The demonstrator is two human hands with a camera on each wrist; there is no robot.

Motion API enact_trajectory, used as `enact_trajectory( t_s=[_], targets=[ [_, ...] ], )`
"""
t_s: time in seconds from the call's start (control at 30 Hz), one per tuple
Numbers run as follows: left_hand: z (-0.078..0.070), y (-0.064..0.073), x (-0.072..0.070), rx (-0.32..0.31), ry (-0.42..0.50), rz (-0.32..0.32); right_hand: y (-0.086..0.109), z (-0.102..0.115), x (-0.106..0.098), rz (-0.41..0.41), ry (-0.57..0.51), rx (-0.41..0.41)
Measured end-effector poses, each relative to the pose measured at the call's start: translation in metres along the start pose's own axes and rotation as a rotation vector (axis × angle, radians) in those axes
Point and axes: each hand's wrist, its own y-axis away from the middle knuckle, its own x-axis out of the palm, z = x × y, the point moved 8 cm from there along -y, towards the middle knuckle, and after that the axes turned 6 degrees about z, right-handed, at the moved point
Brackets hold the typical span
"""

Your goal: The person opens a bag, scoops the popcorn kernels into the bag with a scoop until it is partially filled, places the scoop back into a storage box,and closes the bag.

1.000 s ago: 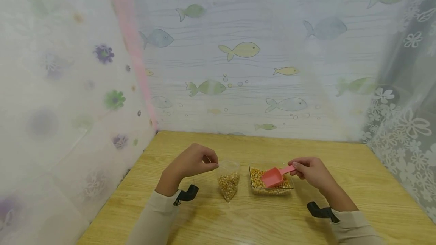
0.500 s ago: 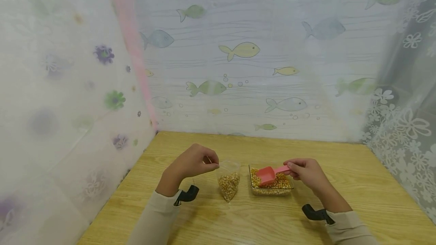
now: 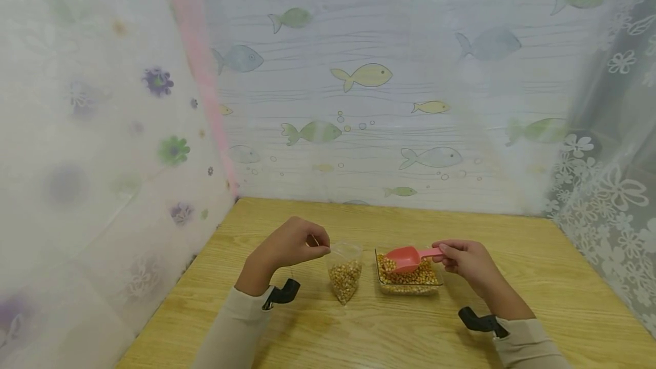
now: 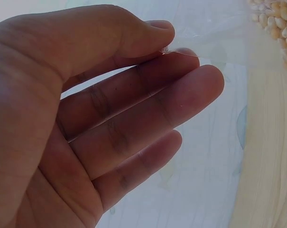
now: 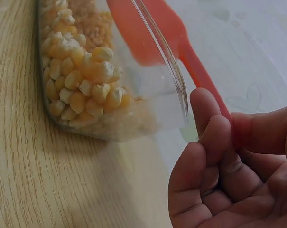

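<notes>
My left hand (image 3: pixel 294 244) pinches the top edge of a clear plastic bag (image 3: pixel 345 275) between thumb and forefinger. Corn kernels fill the bag's lower part, which narrows to a point. In the left wrist view the other fingers of that hand (image 4: pixel 129 123) extend loosely, away from the bag. A pink scoop (image 3: pixel 405 259) is held by its handle in my right hand (image 3: pixel 468 261). Its blade sits over a glass container (image 3: pixel 410 289) of corn kernels, with some kernels at its front lip. Through the glass wall, the right wrist view shows the scoop (image 5: pixel 157 33) above the kernels (image 5: pixel 77 85).
Both things stand on a wooden table (image 3: pixel 379 335), the bag left of the container. Behind the table hangs a fish-patterned curtain (image 3: pixel 369 141); flowered sheets (image 3: pixel 169 150) close in the sides. Black camera mounts (image 3: pixel 282 294) sit at both wrists.
The scoop has pushed left through the kernels, then lifted slightly with kernels at its lip. My left hand and the bag have hardly moved.
</notes>
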Motion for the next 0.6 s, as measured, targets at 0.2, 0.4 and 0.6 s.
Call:
enact_trajectory(
  t_s=[0.2, 0.4, 0.6],
  targets=[
    [-0.001, 0.001, 0.000, -0.008, 0.010, 0.003, 0.001, 0.000, -0.001, 0.020, -0.059, 0.012],
    [-0.004, -0.001, 0.000, -0.013, -0.008, 0.004, 0.005, 0.008, -0.002, 0.021, -0.094, -0.007],
    [-0.004, -0.002, 0.000, -0.008, -0.018, 0.000, 0.005, 0.023, 0.000, 0.027, -0.134, -0.044]
  ],
)
